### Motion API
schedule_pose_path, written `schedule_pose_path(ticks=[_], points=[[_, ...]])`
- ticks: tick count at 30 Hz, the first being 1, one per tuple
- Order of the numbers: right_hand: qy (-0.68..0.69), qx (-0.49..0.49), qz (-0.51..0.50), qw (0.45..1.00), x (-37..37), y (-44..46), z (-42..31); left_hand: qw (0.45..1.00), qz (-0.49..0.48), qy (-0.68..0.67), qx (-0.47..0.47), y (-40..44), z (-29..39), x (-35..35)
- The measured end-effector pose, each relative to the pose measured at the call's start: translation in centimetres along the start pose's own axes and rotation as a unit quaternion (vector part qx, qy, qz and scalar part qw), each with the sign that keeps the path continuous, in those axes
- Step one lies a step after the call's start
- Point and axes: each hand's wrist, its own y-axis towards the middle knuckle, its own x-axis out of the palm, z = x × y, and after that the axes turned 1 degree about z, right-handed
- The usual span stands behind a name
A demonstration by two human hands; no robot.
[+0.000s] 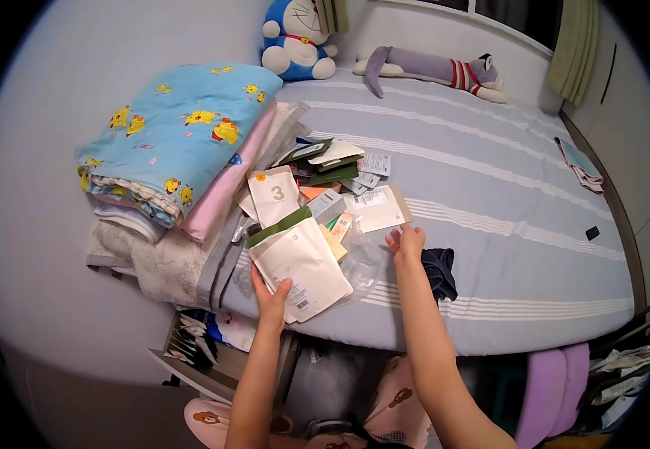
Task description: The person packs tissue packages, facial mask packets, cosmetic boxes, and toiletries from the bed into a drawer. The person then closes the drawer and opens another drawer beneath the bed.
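My left hand (271, 299) is closed on the lower left edge of flat white packets (299, 262), with the thumb on top. A green-topped packet (284, 228) lies against the back of them. My right hand (407, 243) has its fingers apart beside the corner of a white packet with a brown edge (374, 209); whether it touches that packet I cannot tell. Around them lie a packet marked 3 (272, 196), a grey-white box (325, 206), crumpled clear plastic (361, 262), green packets (332, 173) and several small silver-grey packs (375, 165).
A dark bunched cloth (439, 273) lies right of my right forearm. Folded bedding (183, 127) is stacked on the left of the bed (490, 224). Below the bed edge is an open drawer (190, 378) with packets. Two plush toys (299, 45) sit at the back.
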Motion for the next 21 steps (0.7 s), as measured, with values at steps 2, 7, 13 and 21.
schedule_pose_path(ticks=[2, 7, 13, 21], points=[[-0.005, -0.025, -0.034, 0.999, 1.1, -0.2, -0.1, 1.0, -0.001, -0.003, -0.003, 0.1, -0.3, -0.2], [-0.095, 0.008, -0.01, 0.995, 3.7, 2.1, 0.8, 1.0, -0.003, 0.005, 0.003, 0.0, -0.3, -0.5], [-0.166, -0.323, -0.044, 0.931, 1.3, 2.2, 2.1, 0.999, -0.018, -0.022, -0.019, 0.0, 0.4, -0.6], [0.07, -0.101, -0.315, 0.941, -4.1, -8.3, -0.9, 0.992, -0.116, 0.054, -0.008, 1.3, 2.1, 6.0]])
